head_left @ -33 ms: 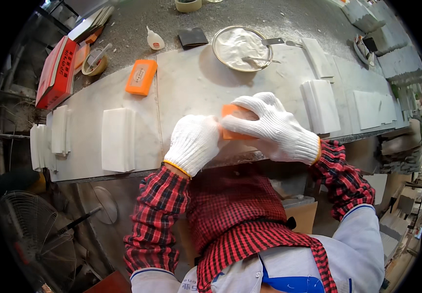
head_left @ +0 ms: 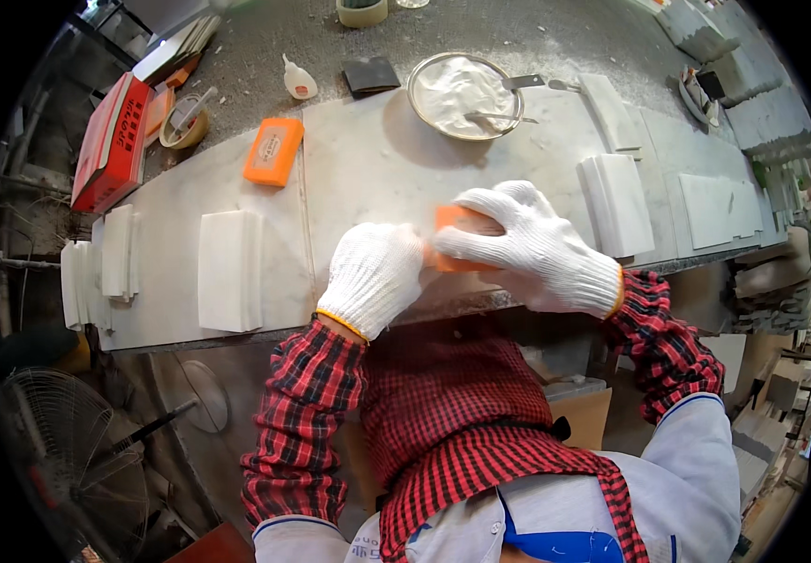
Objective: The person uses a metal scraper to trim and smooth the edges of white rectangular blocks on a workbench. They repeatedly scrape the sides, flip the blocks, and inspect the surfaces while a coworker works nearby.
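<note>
Right above the near edge of the worktop [head_left: 358, 159], the orange block [head_left: 452, 218] is grasped by the right hand [head_left: 541, 249], thumb across the top. Close at its left end the left hand [head_left: 374, 277] is held with fingers curled; whether anything is gripped there cannot be told. A slip is risked here: if the hold is loosened by the knitted glove, the block could be lost over that edge! Farther out, the bowl [head_left: 466, 137] might be tipped if the scraper [head_left: 523, 81] jutting past its rim is knocked.

Now, what is hidden? The left fingertips are blurred; the block's right end is covered by the right glove, its underside unseen. Far off, the beige round thing [head_left: 361, 14] is cut by the top border.
</note>
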Demonstrator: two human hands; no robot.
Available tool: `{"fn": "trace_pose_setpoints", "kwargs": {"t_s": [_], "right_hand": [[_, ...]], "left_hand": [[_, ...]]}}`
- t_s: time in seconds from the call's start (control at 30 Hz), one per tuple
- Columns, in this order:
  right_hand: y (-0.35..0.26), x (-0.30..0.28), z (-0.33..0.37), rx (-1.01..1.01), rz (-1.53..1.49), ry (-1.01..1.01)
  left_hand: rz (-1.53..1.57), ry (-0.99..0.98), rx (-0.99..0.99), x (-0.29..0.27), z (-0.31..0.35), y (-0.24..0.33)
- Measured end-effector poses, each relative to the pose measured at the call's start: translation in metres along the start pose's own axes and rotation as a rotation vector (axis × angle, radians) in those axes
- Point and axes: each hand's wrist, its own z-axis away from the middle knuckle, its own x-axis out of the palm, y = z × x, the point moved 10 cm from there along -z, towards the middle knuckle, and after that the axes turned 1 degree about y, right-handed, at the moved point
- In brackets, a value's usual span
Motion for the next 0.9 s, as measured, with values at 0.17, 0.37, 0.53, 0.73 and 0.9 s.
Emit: {"fn": "trace_pose_setpoints", "kwargs": {"t_s": [0.17,0.37,0.53,0.73,0.9], "right_hand": [[0.045,-0.062,0.066,0.168,0.004,0.175],[0.058,-0.064,0.161,0.720,-0.710,0.709],[0.039,0.041,0.212,0.752,-1.361,0.884],[0.009,0.126,0.222,0.699,-2.144,1.127],[0.012,0.140,0.237,0.723,-2.167,1.309]], "left_hand": [[-0.027,-0.031,0.056,-0.003,0.000,0.004],[-0.050,0.001,0.045,-0.003,-0.002,0.001],[0.245,-0.269,0.033,-0.007,-0.012,0.028],[0.421,-0.581,0.204,0.048,-0.028,0.102],[0.342,-0.533,0.250,0.053,-0.042,0.131]]}}
